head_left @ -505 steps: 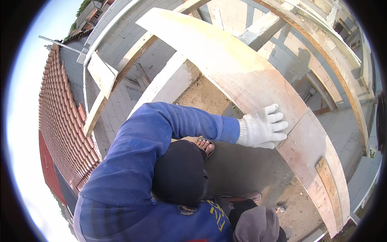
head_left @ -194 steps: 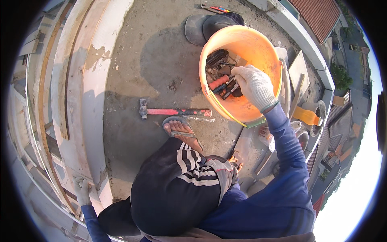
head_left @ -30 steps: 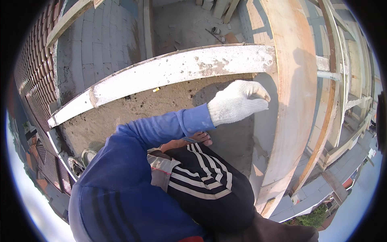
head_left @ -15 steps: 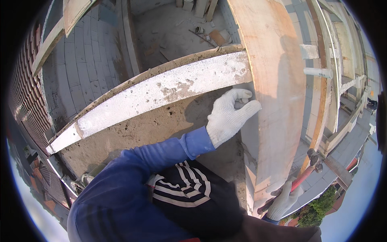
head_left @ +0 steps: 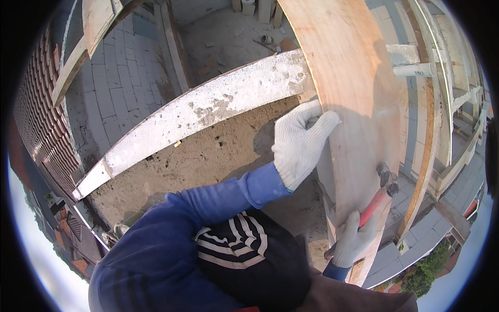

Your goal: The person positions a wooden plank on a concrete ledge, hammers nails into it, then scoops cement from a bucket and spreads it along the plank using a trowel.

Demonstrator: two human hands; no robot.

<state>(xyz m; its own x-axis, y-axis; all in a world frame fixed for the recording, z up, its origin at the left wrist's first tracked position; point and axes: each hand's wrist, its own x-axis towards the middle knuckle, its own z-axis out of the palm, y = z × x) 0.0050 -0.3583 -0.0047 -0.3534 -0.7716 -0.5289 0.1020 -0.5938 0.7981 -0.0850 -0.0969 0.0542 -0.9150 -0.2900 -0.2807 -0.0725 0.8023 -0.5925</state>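
Note:
My left hand (head_left: 301, 140), in a white knit glove, is closed at the left edge of a pale plywood board (head_left: 343, 67). Its thumb reaches onto the board's face and its fingers curl at the edge; anything small inside them is hidden. Lower right, my gloved right hand (head_left: 352, 240) grips a hammer (head_left: 370, 208) by its red handle, the dark head tilted up over the board. Left of the board, a whitish, mortar-spotted beam (head_left: 213, 106) crosses toward the tiled roof side, above a rough cement floor (head_left: 197, 156).
Far left is a tiled roof (head_left: 39, 119) beside grey block walls (head_left: 114, 93). Timber battens (head_left: 418, 203) and a grey pipe (head_left: 413, 70) lie right of the board. Beyond the beam, a lower room (head_left: 213, 36) holds scattered debris. My knee (head_left: 280, 265) is bent below my left arm.
Since a second ago, my right hand has come into view with the hammer and risen. My left hand has shifted onto the board edge. Earlier it was in a bucket of tools, my right hand.

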